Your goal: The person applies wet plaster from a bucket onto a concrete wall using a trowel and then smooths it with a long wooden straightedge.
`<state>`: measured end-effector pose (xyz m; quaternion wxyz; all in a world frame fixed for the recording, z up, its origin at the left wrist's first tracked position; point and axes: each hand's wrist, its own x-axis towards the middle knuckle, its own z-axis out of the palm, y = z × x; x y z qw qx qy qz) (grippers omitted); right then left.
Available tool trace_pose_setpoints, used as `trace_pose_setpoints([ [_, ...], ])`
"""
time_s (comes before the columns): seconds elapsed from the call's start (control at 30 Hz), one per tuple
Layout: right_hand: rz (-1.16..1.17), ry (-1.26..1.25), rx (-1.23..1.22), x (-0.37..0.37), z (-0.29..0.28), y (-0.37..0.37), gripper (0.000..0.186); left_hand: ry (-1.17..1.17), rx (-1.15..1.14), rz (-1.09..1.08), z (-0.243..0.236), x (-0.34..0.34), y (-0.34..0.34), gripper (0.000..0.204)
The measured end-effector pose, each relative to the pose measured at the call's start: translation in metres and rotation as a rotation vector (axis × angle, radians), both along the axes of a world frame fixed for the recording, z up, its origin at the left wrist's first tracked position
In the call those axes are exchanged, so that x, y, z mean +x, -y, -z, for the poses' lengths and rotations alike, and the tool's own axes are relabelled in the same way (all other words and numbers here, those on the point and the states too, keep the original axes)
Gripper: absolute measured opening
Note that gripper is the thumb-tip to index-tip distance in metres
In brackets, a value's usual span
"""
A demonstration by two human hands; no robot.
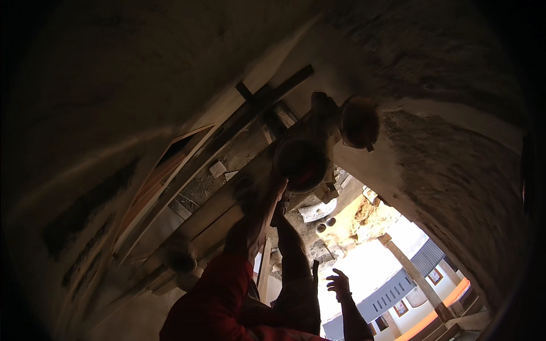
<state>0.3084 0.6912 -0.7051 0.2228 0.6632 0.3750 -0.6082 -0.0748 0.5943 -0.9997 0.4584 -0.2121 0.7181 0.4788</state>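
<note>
My left hand (281, 189), at the end of an arm in a red sleeve, reaches forward to the near left rim of a dark round pan (301, 165). Its fingers are closed at that rim, though deep shade hides most of the grip. Over the planks (219, 216), the pan looks dark inside. My right hand (339, 285) is raised at the lower right against the bright ground, fingers apart and holding nothing. Beyond the pan, to its right, is a second dark round object (359, 123), blurred and too dim to name.
Long wooden beams (273, 99) cross the dim space diagonally, with rubble below. Rough curved walls (449, 153) rise on both sides. Two small round vessels (326, 225) lie on the sunlit ground. A pillar (412, 273) stands before a building outside.
</note>
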Motion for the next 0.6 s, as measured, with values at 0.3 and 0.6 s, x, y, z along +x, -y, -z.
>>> trace_pose_setpoints([
  [0.3,0.013,-0.139,-0.102,-0.065,-0.025,0.038,0.047,-0.209,-0.164,0.440,-0.067,0.008,0.117,0.061],
  [0.6,-0.232,-0.265,0.142,-0.125,-0.055,-0.031,0.020,-0.201,-0.442,0.196,-0.226,0.069,0.359,0.058],
])
